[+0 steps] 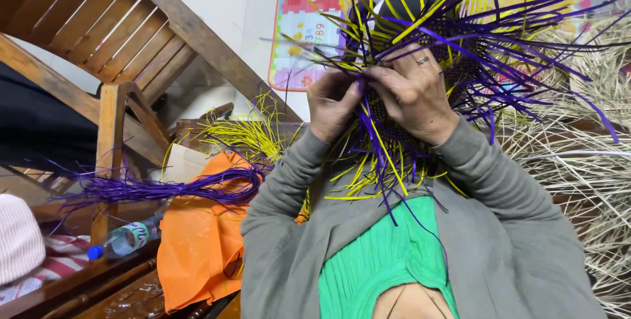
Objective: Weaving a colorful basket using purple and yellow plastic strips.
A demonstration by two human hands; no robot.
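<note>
chair (118, 49): upper left of frame
bottle (125, 239): lower left, below chair
mat (309, 23): top centre, behind weaving (420, 63)

We see purple and yellow strips in the woven piece (420, 63), a purple strand bundle (164, 189), a yellow strand bundle (246, 132), an orange bag (197, 247), a green ribbed top (374, 260), grey sleeves (499, 187), and a blue-capped clear bottle (125, 239).

Soft, even indoor light fills the scene, bright enough that colours read vividly, with no hard shadows. The pale floor tiles (217, 3) look slightly washed out. Wide-angle bending stretches the wooden chair (125, 43) at the left edge. The plastic bottle (128, 239) shows a small glint.
</note>
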